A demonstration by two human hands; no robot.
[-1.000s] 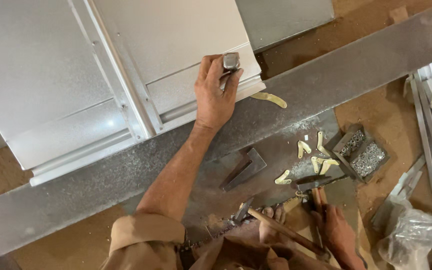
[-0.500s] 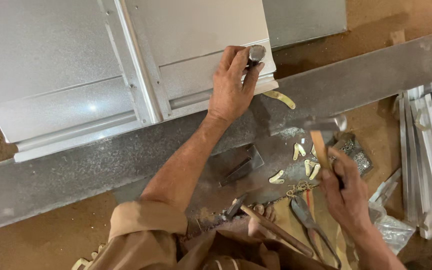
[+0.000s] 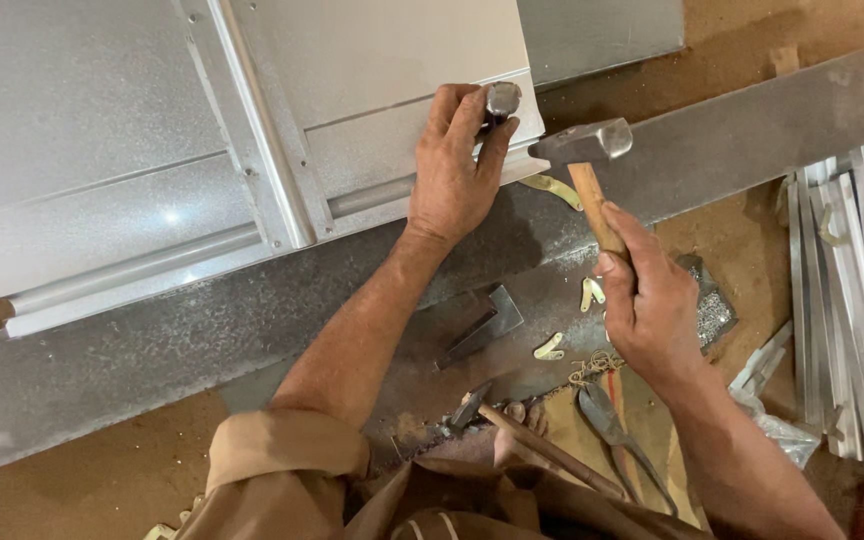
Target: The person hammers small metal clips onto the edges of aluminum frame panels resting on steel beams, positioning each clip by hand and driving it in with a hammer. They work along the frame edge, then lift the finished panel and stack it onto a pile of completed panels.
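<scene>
Now my left hand [image 3: 457, 170] pins a short, round-headed steel punch [image 3: 501, 100] against the lower right corner of the pale grey sheet-metal panel [image 3: 372, 90], fingers wrapped tightly round its shaft with only the bright head showing above them. My right hand [image 3: 652, 300] grips the wooden handle of a steel-headed hammer [image 3: 582, 145], fingers closed near mid-handle. The hammer head hovers just right of the punch head, near but not touching. The handle's long axis runs down and right, towards my wrist. The panel lies across a long grey steel bar [image 3: 732, 130] serving as the bench. Small yellowish metal clips [image 3: 550, 347] lie scattered below, near a dark angled metal bracket [image 3: 482, 328]. A second wooden-handled hammer [image 3: 542, 450] and grey pliers [image 3: 612, 430] rest by my knees. Stacked aluminium strips [image 3: 852, 300] lie on the floor at right.
</scene>
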